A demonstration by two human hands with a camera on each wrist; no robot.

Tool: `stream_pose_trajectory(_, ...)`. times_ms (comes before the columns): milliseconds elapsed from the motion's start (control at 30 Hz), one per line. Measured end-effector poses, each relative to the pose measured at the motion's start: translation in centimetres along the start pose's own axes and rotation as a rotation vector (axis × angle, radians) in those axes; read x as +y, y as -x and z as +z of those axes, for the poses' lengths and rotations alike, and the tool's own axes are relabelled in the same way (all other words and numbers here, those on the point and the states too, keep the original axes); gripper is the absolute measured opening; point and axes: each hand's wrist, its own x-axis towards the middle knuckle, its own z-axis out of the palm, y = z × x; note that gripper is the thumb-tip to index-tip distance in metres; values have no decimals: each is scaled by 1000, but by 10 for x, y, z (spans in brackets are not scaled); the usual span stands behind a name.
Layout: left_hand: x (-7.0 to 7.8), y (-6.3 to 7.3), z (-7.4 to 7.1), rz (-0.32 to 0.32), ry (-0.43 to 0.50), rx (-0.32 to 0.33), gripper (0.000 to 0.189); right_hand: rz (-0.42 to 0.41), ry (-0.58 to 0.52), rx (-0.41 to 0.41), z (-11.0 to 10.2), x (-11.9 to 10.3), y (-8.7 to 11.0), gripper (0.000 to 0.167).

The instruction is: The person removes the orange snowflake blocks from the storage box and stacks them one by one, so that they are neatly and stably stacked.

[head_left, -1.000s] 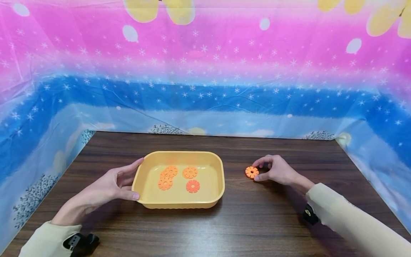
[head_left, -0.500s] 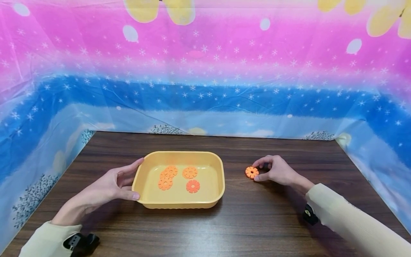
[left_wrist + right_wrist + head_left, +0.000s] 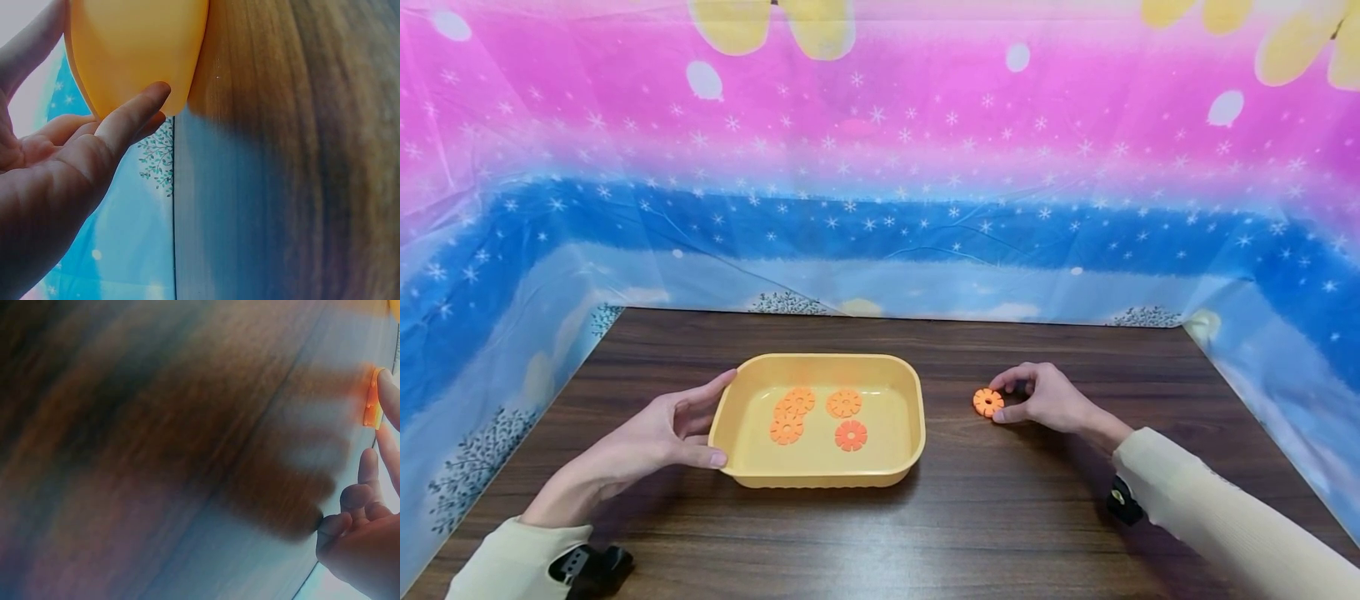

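A yellow plastic basin rests on the table, holding several orange notched discs, with flower-like edges and a centre hole; one disc is redder than the others. My left hand grips the basin's left end, thumb at the near corner and index finger at the far one. The left wrist view has those fingers spread against the basin's outer wall. To the right of the basin, my right hand pinches another orange notched disc between thumb and forefinger, close over the table. Its right edge is partly covered by the fingertips.
The dark wood-grain table runs back to a pink and blue printed cloth, which also hangs at both sides. A dark wrist device sits at the left sleeve, and another at the right.
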Motion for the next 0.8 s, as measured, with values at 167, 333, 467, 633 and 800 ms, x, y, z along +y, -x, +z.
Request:
stream_pose_trajectory(167, -1, 0, 0, 1, -4, 4, 108, -2, -1, 0, 0, 0, 0, 35)
stream_pose_trajectory(333, -2, -1, -1, 6, 3, -3, 108, -1, 2, 0, 0, 1, 1, 35)
stream_pose_trajectory(467, -2, 0, -1, 7, 16, -3, 108, -3, -2, -1, 0, 0, 1, 35)
stream_pose_trajectory(633, -2, 0, 0, 1, 20, 3, 109, -8, 4, -4, 0, 1, 1, 35)
stream_pose_trajectory(800, -2, -1, 0, 0, 18, 3, 109, -11, 12, -2, 0, 1, 1, 35)
